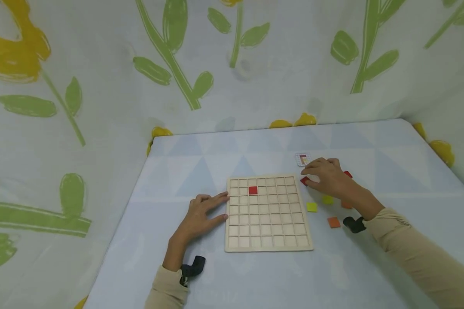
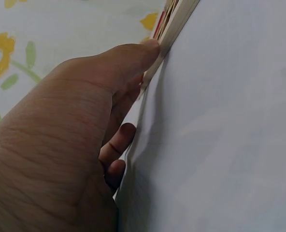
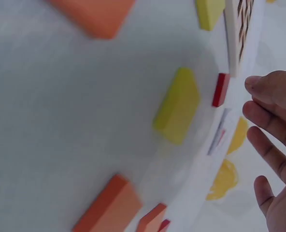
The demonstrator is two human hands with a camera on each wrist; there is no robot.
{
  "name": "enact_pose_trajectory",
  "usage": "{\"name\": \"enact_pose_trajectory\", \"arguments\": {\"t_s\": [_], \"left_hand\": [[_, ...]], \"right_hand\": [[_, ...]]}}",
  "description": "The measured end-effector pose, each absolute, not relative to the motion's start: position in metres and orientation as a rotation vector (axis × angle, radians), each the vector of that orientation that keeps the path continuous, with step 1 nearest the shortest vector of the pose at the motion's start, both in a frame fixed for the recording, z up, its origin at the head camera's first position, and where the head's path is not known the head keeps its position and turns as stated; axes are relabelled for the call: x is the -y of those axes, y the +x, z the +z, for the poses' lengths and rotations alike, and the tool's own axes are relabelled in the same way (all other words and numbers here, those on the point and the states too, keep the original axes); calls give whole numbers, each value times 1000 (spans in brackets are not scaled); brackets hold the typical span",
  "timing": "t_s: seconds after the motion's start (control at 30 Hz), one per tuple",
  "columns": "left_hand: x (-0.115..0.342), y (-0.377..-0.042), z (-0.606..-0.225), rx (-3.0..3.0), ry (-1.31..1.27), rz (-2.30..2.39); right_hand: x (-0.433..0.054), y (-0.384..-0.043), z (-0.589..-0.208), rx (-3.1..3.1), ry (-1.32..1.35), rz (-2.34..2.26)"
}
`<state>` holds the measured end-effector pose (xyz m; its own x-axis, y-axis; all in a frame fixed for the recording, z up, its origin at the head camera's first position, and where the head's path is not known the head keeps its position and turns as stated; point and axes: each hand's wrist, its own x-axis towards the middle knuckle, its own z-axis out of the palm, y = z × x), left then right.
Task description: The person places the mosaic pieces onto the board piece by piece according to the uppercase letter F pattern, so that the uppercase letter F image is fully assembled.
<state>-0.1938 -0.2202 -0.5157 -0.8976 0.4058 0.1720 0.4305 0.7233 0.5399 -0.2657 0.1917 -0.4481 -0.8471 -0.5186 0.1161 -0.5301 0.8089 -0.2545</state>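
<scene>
A pale wooden grid board (image 1: 268,242) lies flat on the table, with one red tile (image 1: 253,190) in a cell of its upper part. My left hand (image 1: 199,216) touches the board's left edge with its thumb and fingertips, the fingers loosely extended. Just past the board's upper right side lies a loose red tile (image 1: 304,181). My right hand (image 1: 326,177) hovers over that tile, thumb and fingers spread apart and nothing between them. In the right wrist view the same red tile (image 3: 221,90) rests on the table, apart from the fingertips.
Right of the board lie yellow tiles (image 1: 312,207) and orange tiles (image 1: 334,222), plus another red tile (image 1: 347,174) partly behind the right hand. A small printed card (image 1: 303,159) with a coloured pattern sits beyond the board. Floral cloth hangs behind the table (image 1: 216,279).
</scene>
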Motion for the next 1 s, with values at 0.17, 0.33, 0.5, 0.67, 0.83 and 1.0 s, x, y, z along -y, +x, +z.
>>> {"name": "enact_pose_trajectory", "arguments": {"t_s": [0.17,0.33,0.5,0.67,0.83,1.0], "left_hand": [[222,-193,-515,2896,-680,-930],[223,-193,-515,2908,-678,-955],[221,-193,-516,2924,-693,-951],[220,-195,-516,2913,-723,-953],[221,-196,-518,2904,-724,-948],[222,-197,-518,2907,-716,-935]], "right_hand": [[-200,-272,-455,2979,871,376],[-203,-277,-462,2983,901,405],[-205,-278,-467,2973,939,406],[-206,-274,-463,2978,910,369],[-204,-273,-456,3003,847,344],[-203,-271,-451,2949,847,427]]}}
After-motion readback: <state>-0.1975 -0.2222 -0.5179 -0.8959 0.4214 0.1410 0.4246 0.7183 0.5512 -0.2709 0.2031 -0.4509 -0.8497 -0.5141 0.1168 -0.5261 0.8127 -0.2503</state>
